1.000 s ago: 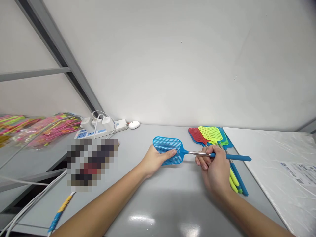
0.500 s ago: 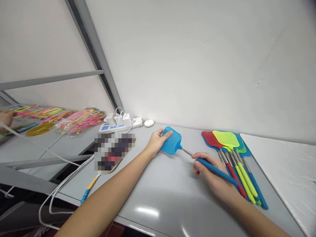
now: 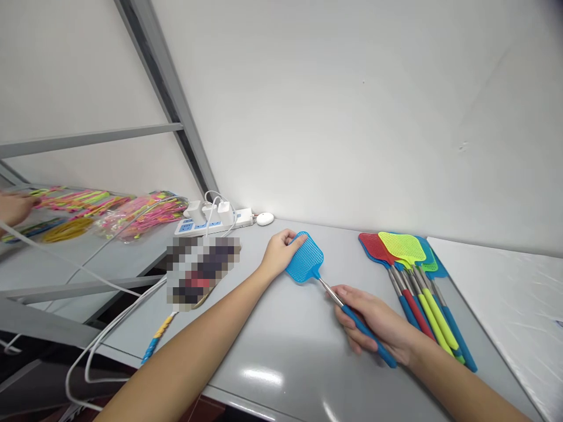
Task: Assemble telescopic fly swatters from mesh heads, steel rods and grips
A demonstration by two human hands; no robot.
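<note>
A blue fly swatter with a metal shaft and a blue grip is held between my hands over the grey table. My left hand pinches the left edge of its mesh head, thumb on top. Around the shaft and upper grip, my right hand is closed, the handle slanting down to the right. To the right of that hand lies a stack of fly swatters in red, yellow-green, blue and green, heads away from me and grips towards me.
At the left, a phone, its screen pixelated, lies with a cord and a yellow-blue wrapped piece. Behind it are a white power strip and a white round object. Another person's hand is near colourful bundles. A white sheet lies right.
The swatter's handle has swung down towards me, and my right hand has lowered and turned with it. My left hand stays on the head. The other person's hand has shifted slightly right.
</note>
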